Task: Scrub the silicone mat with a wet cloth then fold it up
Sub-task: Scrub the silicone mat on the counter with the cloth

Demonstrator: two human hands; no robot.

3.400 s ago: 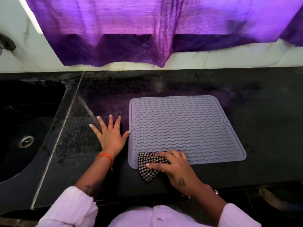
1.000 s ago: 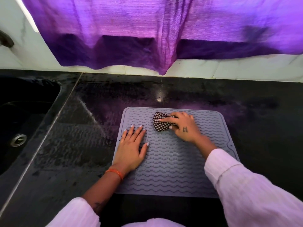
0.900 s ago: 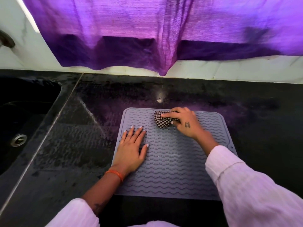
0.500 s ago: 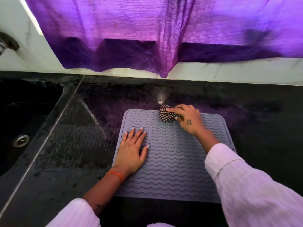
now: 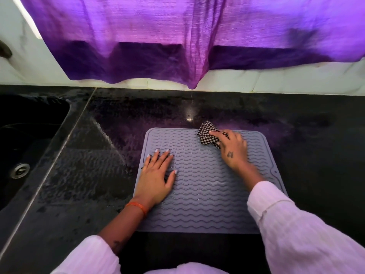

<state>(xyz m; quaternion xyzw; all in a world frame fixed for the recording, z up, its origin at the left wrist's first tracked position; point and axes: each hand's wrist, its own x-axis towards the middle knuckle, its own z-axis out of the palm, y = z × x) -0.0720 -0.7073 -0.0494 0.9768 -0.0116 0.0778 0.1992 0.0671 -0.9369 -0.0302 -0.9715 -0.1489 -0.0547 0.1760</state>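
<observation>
On the black counter (image 5: 296, 155), the left hand (image 5: 156, 178) pressed flat on the silicone mat (image 5: 207, 194) while the right hand (image 5: 233, 151) gripped the checkered cloth (image 5: 206, 135) at its far edge, where overshoot could wipe bare counter instead.

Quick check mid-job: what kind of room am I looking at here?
Most likely a home kitchen: a dark stone counter with a built-in sink to the left, a ribbed silicone mat on it, and a purple curtain above.

White ribbed sleeves (image 5: 302, 230), orange thread band (image 5: 138, 207) on left wrist, small dark tattoo (image 5: 230, 154) on right hand, pale painted nails (image 5: 175, 171)
</observation>
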